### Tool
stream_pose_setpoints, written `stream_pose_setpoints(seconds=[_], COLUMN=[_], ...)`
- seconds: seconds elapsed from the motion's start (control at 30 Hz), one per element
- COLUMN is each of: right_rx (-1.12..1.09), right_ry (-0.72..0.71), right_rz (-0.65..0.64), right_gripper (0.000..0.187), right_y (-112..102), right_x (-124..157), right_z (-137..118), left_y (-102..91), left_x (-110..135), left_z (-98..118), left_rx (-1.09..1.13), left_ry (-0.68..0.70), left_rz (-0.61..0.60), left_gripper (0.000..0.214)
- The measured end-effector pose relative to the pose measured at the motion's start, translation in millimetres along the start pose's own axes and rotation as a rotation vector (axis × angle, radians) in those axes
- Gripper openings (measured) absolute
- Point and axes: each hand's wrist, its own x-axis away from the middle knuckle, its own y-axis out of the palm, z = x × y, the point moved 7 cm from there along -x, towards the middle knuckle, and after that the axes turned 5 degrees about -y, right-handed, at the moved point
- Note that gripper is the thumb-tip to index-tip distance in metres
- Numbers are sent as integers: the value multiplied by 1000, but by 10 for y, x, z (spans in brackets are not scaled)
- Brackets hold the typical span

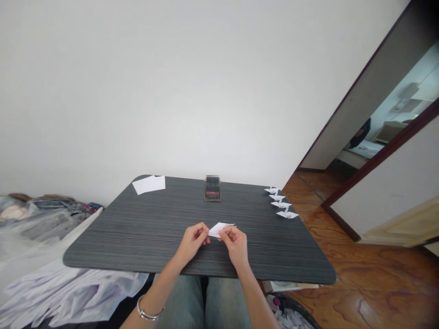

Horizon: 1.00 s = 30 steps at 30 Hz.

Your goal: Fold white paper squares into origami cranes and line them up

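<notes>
Grey wood-grain table (137, 228) fills the middle, its near edge just under the wrists, a white wall behind its far edge; both hands work over its near half, well inside every edge; the left hand (194, 240) and right hand (236, 242) each pinch one end of one small folded white paper (219, 227) between thumb and fingertips, just above the tabletop; bare tabletop lies open on either side of the hands; beyond the right hand, four paper figures (281, 204) line the right edge; far beyond the left hand lies a flat white sheet (149, 184); straight ahead stands one small dark object (212, 188), blurred.
</notes>
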Motion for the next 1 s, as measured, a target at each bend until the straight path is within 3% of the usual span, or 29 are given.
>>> stream_pose_setpoints(seconds=[0.13,0.5,0.77,1.0], right_rx=[23,-17,-11,-8], right_ry=[1,3,8,33], right_rz=[-10,-17,-15,5], right_gripper=[15,14,13,15], right_y=[-6,0,-4,-26], right_x=[-10,-3,10,-5], right_z=[10,-5,9,66], left_y=[-28,-31,-27,-15], left_x=[8,32,19,-27], left_z=[38,144,135,27], left_rx=[20,-77,-56,136], left_ry=[41,146,91,4], left_rz=[64,74,114,42], left_gripper=[17,14,14,21])
